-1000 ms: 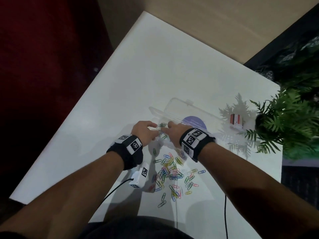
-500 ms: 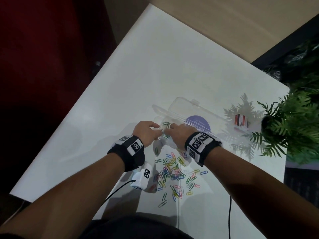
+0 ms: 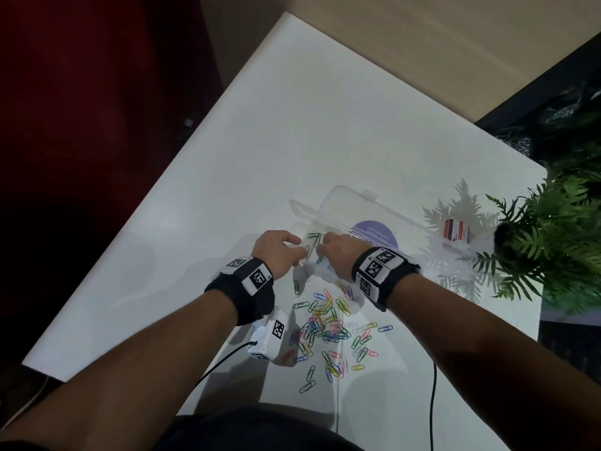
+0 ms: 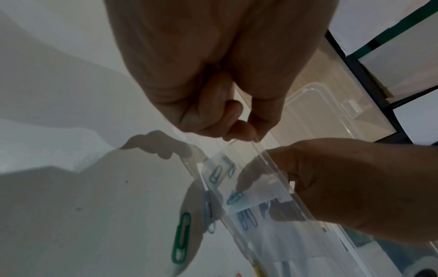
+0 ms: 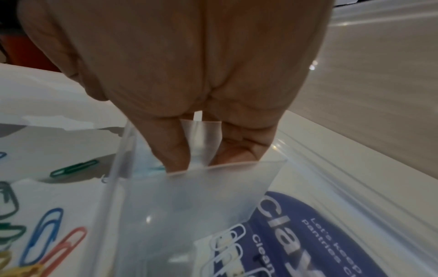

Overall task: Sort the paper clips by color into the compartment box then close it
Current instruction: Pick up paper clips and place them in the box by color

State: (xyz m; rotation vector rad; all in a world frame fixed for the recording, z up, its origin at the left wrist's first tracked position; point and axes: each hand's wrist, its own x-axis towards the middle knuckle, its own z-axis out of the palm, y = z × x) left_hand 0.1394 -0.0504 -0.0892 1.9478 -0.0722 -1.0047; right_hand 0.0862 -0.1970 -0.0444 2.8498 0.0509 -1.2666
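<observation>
**Both hands at the end compartment of the clear box**

Head view: the left hand (image 3: 276, 252) and right hand (image 3: 338, 255) meet at the near-left end of the clear plastic compartment box (image 3: 344, 219), whose lid lies open at 12 o'clock from them. Green paper clips (image 3: 313, 236) lie in the end compartment between the two sets of fingers. At 6 o'clock from the hands, the loose pile of multicoloured paper clips (image 3: 328, 327) is scattered on the white worktop (image 3: 292, 125). A green potted fern (image 3: 559, 242) stands at 3 o'clock.

Left wrist view: the left fingers (image 4: 237, 129) curl and pinch the box's thin clear wall. The right fingers (image 4: 251, 176) reach down inside, their tips touching a teal-green clip (image 4: 234, 197) on the floor of the box. One green clip (image 4: 181, 238) lies outside at 7 o'clock.

Right wrist view: the right fingers (image 5: 175, 150) dip straight behind a frosted divider (image 5: 213, 187); whether they grip anything, I cannot tell.
</observation>
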